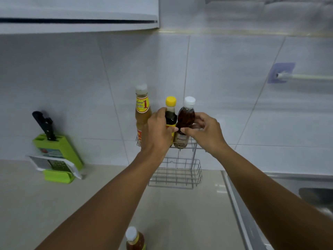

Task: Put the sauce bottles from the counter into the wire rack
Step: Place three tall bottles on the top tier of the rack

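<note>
Gripping the yellow-capped bottle [170,114] with the left hand [156,134] and the white-capped dark bottle [185,120] with the right hand [204,131], both standing in the wire rack [177,170] top tier beside the tall orange bottle [142,112], another bottle [134,239] on the counter [72,204] well below the rack.
</note>
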`<action>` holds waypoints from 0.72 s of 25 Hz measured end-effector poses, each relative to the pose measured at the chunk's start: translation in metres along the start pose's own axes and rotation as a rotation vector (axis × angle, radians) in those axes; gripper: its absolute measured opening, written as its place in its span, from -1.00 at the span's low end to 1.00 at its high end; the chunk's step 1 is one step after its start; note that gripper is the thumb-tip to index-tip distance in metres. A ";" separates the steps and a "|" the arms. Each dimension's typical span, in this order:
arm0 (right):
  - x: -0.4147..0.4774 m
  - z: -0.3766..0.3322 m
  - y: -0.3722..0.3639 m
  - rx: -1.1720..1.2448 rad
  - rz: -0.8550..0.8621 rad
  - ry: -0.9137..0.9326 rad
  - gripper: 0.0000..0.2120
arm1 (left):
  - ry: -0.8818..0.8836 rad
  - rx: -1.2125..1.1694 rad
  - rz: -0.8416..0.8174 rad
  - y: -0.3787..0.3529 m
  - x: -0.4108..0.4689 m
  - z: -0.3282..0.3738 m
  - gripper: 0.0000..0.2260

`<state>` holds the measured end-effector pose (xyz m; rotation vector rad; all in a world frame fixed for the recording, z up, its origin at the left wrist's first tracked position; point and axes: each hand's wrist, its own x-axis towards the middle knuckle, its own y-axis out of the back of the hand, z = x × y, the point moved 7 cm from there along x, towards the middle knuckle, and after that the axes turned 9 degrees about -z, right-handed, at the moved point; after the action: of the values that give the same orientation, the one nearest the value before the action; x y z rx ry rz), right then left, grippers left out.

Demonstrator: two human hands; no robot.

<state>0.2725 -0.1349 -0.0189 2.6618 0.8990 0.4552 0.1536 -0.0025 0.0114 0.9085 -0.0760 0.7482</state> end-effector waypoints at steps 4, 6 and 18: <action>0.004 0.002 -0.007 -0.011 -0.046 0.008 -0.48 | 0.020 -0.016 -0.014 -0.003 -0.004 -0.009 -0.63; 0.005 0.000 -0.009 -0.038 -0.069 0.012 -0.48 | 0.021 0.006 0.002 0.002 -0.003 -0.009 -0.70; 0.007 -0.010 -0.023 -0.065 -0.123 -0.007 -0.48 | 0.108 -0.005 0.082 0.040 0.008 -0.009 -0.83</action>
<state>0.2620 -0.1114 -0.0166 2.5310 1.0208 0.4388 0.1329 0.0239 0.0363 0.8622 -0.0198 0.8723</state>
